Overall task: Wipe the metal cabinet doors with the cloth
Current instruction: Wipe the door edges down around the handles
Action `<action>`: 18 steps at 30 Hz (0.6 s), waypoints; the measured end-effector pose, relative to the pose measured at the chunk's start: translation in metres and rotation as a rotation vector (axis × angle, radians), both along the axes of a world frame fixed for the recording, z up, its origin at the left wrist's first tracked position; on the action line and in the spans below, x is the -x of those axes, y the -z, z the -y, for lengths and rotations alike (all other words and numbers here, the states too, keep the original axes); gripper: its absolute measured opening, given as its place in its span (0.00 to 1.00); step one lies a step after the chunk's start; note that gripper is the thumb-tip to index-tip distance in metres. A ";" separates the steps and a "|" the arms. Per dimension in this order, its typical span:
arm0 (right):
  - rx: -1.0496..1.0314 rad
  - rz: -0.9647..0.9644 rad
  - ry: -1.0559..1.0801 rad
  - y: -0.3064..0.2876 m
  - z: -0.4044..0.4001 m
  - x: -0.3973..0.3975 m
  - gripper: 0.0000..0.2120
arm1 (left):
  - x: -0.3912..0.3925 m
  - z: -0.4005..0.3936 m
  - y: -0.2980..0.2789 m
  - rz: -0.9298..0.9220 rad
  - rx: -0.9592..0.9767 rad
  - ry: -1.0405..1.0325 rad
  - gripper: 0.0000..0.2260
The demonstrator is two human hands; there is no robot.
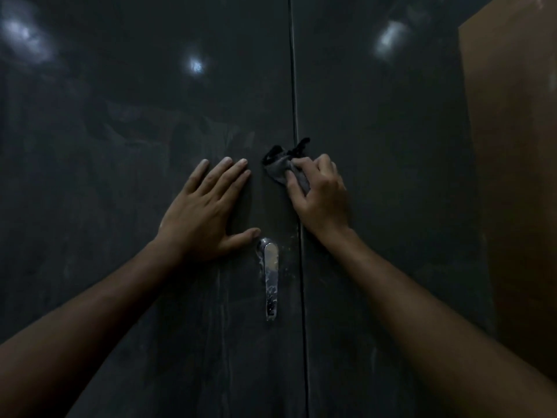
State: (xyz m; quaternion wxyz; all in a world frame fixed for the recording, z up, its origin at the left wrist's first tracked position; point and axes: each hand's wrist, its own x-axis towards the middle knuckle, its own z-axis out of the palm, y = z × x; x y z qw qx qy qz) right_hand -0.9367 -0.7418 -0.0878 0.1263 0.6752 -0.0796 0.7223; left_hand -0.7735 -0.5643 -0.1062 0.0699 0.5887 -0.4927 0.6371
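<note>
**Both arms stretched forward, one hand flat, one gripping**

The left hand [208, 206] lies flat with its fingers straight and close together, pointing up and a little to the right, and the thumb spread out to the side. The right hand [321, 193] has its fingers curled, with the thumb and fingertips pinching a cloth [278, 168]. Both forearms are bare and reach up from the lower corners, converging toward the middle.
</note>
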 end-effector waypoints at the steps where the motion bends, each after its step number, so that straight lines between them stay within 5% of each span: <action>1: 0.023 -0.042 -0.020 0.013 -0.002 -0.001 0.11 | 0.000 0.000 0.000 0.001 -0.002 0.008 0.46; 5: 0.265 -0.375 0.011 0.055 0.010 0.024 0.13 | -0.005 -0.006 -0.001 0.016 -0.025 0.048 0.43; 12: 0.010 -0.027 -0.043 0.000 -0.012 -0.008 0.11 | -0.025 -0.033 0.001 0.002 -0.007 0.032 0.41; 18: 0.377 -0.404 0.037 0.033 0.009 0.019 0.09 | -0.030 -0.037 0.006 0.001 -0.002 0.024 0.40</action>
